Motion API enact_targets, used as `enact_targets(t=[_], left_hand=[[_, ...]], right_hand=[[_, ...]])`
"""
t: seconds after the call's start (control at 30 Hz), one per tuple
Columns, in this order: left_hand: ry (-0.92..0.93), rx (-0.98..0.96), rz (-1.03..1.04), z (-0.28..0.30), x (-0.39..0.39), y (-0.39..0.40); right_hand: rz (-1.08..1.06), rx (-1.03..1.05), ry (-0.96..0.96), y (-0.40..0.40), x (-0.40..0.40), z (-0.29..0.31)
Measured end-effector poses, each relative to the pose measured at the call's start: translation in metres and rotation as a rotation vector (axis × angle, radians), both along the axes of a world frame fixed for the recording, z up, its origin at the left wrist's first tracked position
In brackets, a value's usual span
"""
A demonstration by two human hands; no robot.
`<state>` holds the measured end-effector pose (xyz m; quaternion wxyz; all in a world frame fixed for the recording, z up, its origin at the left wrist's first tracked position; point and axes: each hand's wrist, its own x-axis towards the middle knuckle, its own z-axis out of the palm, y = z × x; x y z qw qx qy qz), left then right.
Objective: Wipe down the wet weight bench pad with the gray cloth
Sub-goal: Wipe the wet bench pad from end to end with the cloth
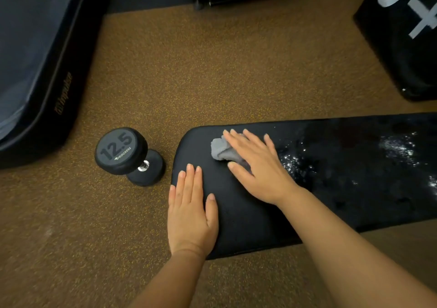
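**Both hands flat on the bench pad, right one over the gray cloth**

Nearest the camera, two bare forearms reach in from 5 and 6 o'clock. The left hand (192,215) lies released and flat, palm down, fingers together and pointing toward 12 o'clock, on the rounded end of the weight bench pad (335,189). It grips nothing; its outer edge sits at the pad's left rim.

Just beyond it, toward 1 o'clock, the right hand (256,165) is spread open, palm down, pressing on the gray cloth (221,150). The fingers are not curled around the fabric; they lie over it, and the thumb rests at its near edge. The cloth is bunched, and its crumpled part pokes out past the fingertips toward 10 o'clock. It lies on the pad's top, near the far edge of the rounded end.

The pad is black and runs from the centre of view out toward 3 o'clock. The part under and around the hands looks matte. Toward 3 o'clock from the right hand the surface glistens with scattered droplets and shiny patches.

At 9 o'clock from the cloth, a black dumbbell (128,155) marked 12.5 rests on the speckled brown floor (212,71), just beside the pad's end but apart from it. Farther off, a large dark padded piece (35,54) with a small logo fills the 10 o'clock corner, and a black box (402,38) with white numerals stands at 2 o'clock.
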<state>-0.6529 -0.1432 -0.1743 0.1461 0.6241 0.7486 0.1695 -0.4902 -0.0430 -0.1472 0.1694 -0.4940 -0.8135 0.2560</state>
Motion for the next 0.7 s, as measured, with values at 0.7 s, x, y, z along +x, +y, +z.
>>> enact_targets(t=[0.7], left_hand=[[-0.044, 0.061, 0.051, 0.005, 0.096, 0.108]], right_hand=[[-0.363, 0.067, -0.205, -0.002, 0.097, -0.021]])
